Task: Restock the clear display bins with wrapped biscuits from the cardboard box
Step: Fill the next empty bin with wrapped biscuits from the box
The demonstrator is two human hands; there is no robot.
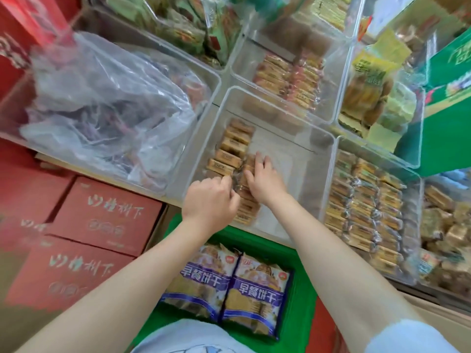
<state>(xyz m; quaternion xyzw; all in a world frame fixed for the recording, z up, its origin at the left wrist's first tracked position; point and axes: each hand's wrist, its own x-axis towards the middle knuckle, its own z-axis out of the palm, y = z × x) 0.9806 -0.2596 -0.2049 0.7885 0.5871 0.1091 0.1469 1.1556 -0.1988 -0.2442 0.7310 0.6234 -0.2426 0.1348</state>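
Mid-frame, in the clear plastic bin (328, 159), left hand (210, 200) pinches a glossy wrapped biscuit (235, 186); right hand (265, 179) lies flat on boxy packs (230, 149)

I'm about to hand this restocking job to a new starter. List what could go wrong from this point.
1. Both hands work close together in the centre bin: the left hand and right hand could knock the biscuit column out of line.
2. Only the bin's left side is filled; loose packs may slide into the bare right half.
3. The big biscuit bags in the green crate below could catch anything dropped over the bin's edge.
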